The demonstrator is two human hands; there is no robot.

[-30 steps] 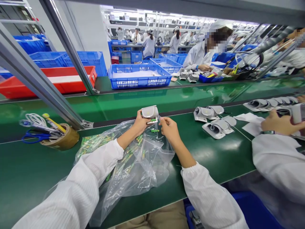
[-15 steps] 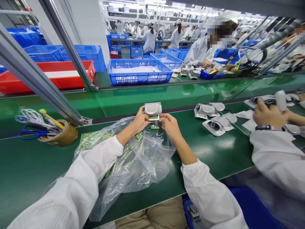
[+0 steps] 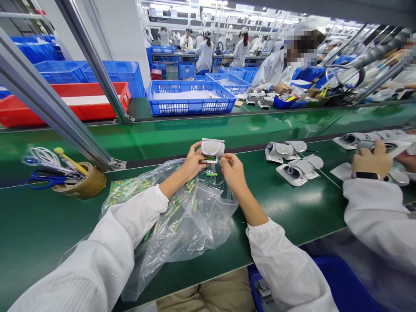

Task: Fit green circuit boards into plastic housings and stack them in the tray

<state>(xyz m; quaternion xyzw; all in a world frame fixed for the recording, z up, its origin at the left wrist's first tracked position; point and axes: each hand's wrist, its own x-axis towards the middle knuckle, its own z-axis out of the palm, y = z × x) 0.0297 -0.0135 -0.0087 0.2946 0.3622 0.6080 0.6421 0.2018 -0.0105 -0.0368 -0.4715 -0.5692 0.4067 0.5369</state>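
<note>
Above the plastic bag, my left hand (image 3: 194,161) grips the left side of a white device with a rolled grey cuff, which looks like a wrist blood pressure monitor (image 3: 212,148). Something green shows in its lower opening. My right hand (image 3: 232,168) is closed, its thumb and index finger pinched at the device's lower right edge; whether a small part is between them is hidden. Just below lies a loose green battery (image 3: 211,174). A clear plastic bag (image 3: 208,216) with many green and gold batteries (image 3: 130,190) spreads under my forearms.
More cuffed monitors (image 3: 299,169) lie to the right. A co-worker's hand (image 3: 372,162) handles similar ones farther right. On the left stands a brown holder (image 3: 81,186) with scissors and pens. Beyond the green belt (image 3: 182,134) sit a blue basket (image 3: 191,106) and a red tray (image 3: 81,112).
The monitor in my left hand has shifted slightly right and up, with my right hand moving along at its edge. The co-worker's hand has lowered toward the bench.
</note>
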